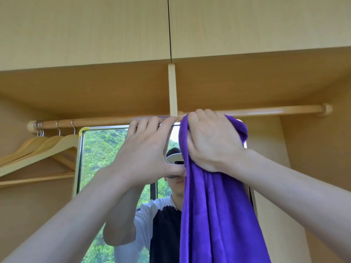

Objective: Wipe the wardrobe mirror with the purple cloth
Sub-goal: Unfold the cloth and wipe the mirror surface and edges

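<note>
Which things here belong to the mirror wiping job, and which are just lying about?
Job:
purple cloth
mirror
right hand, gripping the cloth
left hand, holding the mirror's top edge

Lying about:
wooden hangers
hanging rail

1. Your wardrobe [313, 168] carries a wooden rail [256, 111] under its top panel.
2. Wooden hangers [43, 147] hang by metal hooks at the rail's left end.
3. The mirror [98, 158] stands upright against the back panel, below the rail.
</note>
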Demonstrator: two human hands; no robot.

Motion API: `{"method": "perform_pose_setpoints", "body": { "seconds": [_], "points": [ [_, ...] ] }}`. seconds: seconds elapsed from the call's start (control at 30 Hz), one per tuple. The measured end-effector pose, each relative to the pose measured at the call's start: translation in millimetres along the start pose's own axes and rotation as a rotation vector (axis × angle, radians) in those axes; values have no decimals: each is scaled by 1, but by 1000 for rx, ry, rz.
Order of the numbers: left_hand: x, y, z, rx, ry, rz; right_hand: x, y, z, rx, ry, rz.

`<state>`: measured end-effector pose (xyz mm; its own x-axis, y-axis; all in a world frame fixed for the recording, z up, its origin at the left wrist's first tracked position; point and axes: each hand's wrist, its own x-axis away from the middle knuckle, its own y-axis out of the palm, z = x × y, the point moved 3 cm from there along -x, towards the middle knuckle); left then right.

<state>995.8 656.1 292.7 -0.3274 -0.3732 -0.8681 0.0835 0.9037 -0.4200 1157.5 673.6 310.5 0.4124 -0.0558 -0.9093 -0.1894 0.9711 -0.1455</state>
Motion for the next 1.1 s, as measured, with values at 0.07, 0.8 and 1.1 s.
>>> {"method": "perform_pose_setpoints", "body": {
  "seconds": [0.07, 0.8, 1.1],
  "points": [
    [-1, 0, 0, 19, -3, 7, -5, 2, -6, -22, -121, -18],
    [-2, -2, 0, 76, -24, 8, -41, 4, 17, -222, -50, -221],
    [-2, -3, -1, 48, -40, -48, -13, 0, 70, -369, 183, -161]
  ]
}}
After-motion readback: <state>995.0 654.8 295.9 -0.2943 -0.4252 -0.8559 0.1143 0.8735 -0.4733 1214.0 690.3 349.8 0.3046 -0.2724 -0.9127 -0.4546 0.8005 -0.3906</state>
